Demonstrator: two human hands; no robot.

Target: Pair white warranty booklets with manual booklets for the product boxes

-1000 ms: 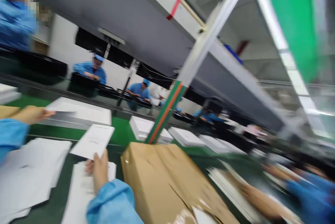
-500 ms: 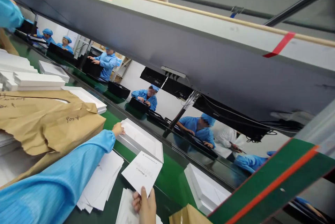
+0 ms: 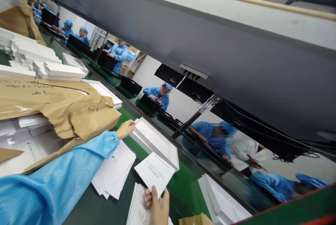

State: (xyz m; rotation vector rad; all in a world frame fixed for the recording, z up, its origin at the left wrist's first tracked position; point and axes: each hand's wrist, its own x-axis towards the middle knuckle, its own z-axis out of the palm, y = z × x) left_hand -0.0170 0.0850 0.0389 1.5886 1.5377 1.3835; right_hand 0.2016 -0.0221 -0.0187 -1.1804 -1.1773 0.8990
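Note:
My left hand (image 3: 125, 129), in a blue sleeve, reaches out and rests its fingers on the near corner of a white open box (image 3: 155, 142) on the green belt (image 3: 181, 184). My right hand (image 3: 156, 205) at the bottom edge pinches a white manual booklet (image 3: 154, 173) by its lower edge and holds it just above the belt, close to the box. Under that hand lies a stack of more booklets (image 3: 138, 209). A fanned pile of white sheets (image 3: 114, 170) lies between my two arms.
A torn brown paper wrap (image 3: 60, 106) covers white stock at the left. More white boxes (image 3: 39, 60) stand stacked behind it and another box (image 3: 223, 202) follows on the belt. Several people in blue work across the line under a long grey overhead rail (image 3: 183, 25).
The view has swung left from the brown parcel on the right. My left hand went out to the white box and stays on its corner; my right hand keeps the manual raised.

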